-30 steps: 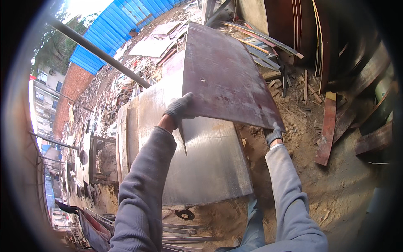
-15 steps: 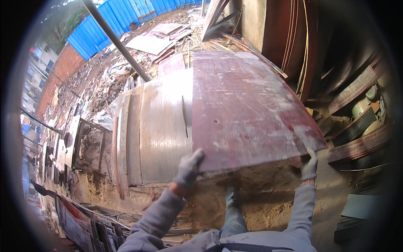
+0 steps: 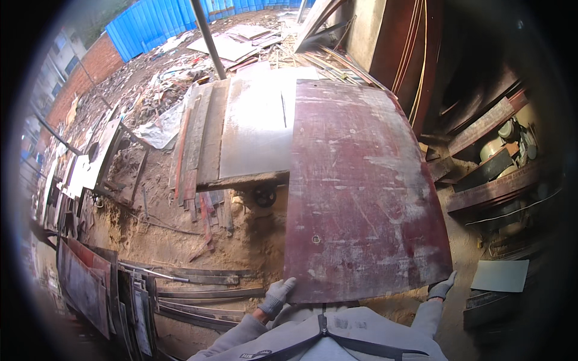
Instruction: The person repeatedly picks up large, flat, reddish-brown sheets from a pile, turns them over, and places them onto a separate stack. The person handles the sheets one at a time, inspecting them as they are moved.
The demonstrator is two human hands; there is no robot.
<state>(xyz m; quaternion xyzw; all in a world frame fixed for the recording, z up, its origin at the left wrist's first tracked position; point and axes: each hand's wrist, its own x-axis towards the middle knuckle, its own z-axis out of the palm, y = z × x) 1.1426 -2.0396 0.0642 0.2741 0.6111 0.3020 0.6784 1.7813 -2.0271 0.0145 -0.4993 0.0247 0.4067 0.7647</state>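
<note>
my left hand point(image 3: 279, 296) and right hand point(image 3: 442, 287) clasp the board point(image 3: 364, 198) at its near corners; uneven pulling could twist it loose.

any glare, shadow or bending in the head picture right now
Head view: glare washes out part of the pale board, while the red panel reads clearly; head view: the wheel sits in shadow; head view: the blue fence curves, corners go black.
</note>
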